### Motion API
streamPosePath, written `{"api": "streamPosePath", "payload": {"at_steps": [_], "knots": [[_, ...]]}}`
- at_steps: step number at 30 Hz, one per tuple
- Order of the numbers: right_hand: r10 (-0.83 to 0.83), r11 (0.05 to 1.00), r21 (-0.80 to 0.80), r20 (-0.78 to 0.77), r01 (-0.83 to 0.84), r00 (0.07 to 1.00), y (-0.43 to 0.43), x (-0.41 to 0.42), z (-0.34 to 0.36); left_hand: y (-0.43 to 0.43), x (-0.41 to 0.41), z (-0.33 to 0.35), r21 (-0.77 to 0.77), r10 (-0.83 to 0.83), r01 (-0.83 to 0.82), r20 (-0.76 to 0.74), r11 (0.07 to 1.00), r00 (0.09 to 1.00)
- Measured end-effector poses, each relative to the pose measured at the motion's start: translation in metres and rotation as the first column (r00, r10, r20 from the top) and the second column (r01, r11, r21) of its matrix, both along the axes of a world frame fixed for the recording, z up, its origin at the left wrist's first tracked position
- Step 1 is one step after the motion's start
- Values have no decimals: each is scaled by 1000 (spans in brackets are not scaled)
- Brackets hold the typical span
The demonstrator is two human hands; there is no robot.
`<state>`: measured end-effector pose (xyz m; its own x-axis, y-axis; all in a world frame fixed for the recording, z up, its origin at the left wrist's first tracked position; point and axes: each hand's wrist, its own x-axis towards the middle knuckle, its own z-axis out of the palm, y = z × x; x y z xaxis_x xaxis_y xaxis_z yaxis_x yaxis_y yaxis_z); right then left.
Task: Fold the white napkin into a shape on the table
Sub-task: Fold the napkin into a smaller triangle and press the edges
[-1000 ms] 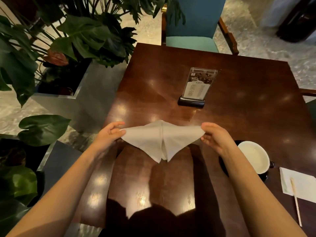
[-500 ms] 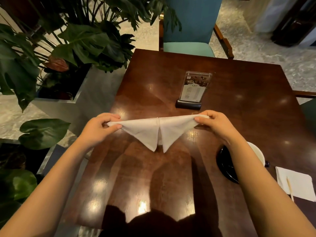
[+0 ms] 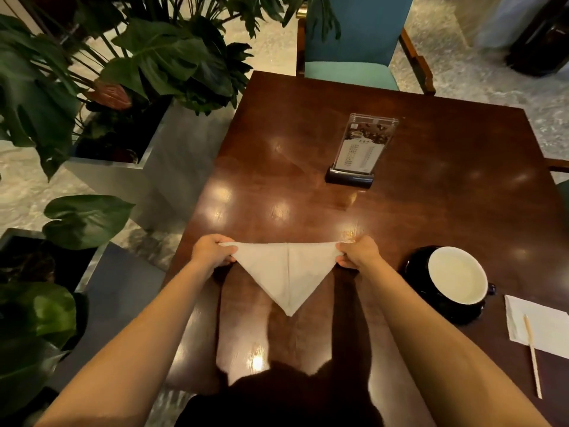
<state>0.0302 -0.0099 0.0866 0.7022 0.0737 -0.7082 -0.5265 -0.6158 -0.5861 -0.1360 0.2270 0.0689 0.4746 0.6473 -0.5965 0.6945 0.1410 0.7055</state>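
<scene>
The white napkin [image 3: 284, 272] is folded into a triangle with its point toward me and a seam down its middle. It lies stretched over the near part of the dark wooden table [image 3: 431, 195]. My left hand [image 3: 212, 252] pinches its left corner. My right hand [image 3: 357, 252] pinches its right corner. The long top edge runs straight between the two hands.
A dark cup with a white inside [image 3: 455, 278] sits on a dark saucer just right of my right hand. A paper napkin [image 3: 542, 325] with a wooden stick [image 3: 532, 355] lies further right. A menu stand [image 3: 360, 149] is mid-table. Planters stand left; a teal chair is at the far side.
Both hands have turned the napkin over and brought it down toward me onto the table. It has gone from a loose hanging shape to a flat taut triangle.
</scene>
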Motion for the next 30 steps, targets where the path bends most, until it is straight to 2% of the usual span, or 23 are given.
{"api": "streamPosePath", "payload": {"at_steps": [2,4,5,7,9,10,12,14,15,16,19,26,30], "knots": [[9,998,-57,129,-1,992,5,-4,-7,-3,6,-6,197,-88,101,-77,975,993],[79,991,-122,254,-49,964,6,-9,-9,-10,5,-6,421,-190,242,-162,874,968],[148,979,-180,315,-94,938,5,-15,-10,-15,3,-5,534,-238,294,-174,793,956],[305,943,-267,455,-199,836,2,-31,-13,-31,-5,-5,729,-371,396,-208,558,905],[430,899,-348,590,-265,684,-4,-48,-17,-55,-15,-7,819,-478,461,-271,341,836],[472,879,-378,616,-290,631,-7,-55,-20,-68,-19,-7,835,-522,467,-271,290,809],[559,829,-428,646,-361,519,-14,-69,-24,-93,-26,-9,839,-628,476,-225,264,745],[650,733,-484,706,-478,281,-18,-83,-33,-109,-31,-17,815,-710,525,-216,247,670],[663,689,-478,719,-545,208,-19,-91,-38,-114,-34,-22,792,-729,555,-220,254,648],[670,655,-457,720,-602,182,-19,-98,-42,-117,-35,-27,767,-732,581,-227,272,643],[660,656,-389,711,-647,242,-21,-111,-53,-122,-37,-31,739,-712,603,-246,301,657],[636,670,-323,714,-669,292,-23,-110,-56,-132,-34,-28,829,-679,523,-270,197,683],[520,798,-264,756,-542,397,-36,-121,-57,-134,-39,-33,860,-685,499,-301,106,663]]}}
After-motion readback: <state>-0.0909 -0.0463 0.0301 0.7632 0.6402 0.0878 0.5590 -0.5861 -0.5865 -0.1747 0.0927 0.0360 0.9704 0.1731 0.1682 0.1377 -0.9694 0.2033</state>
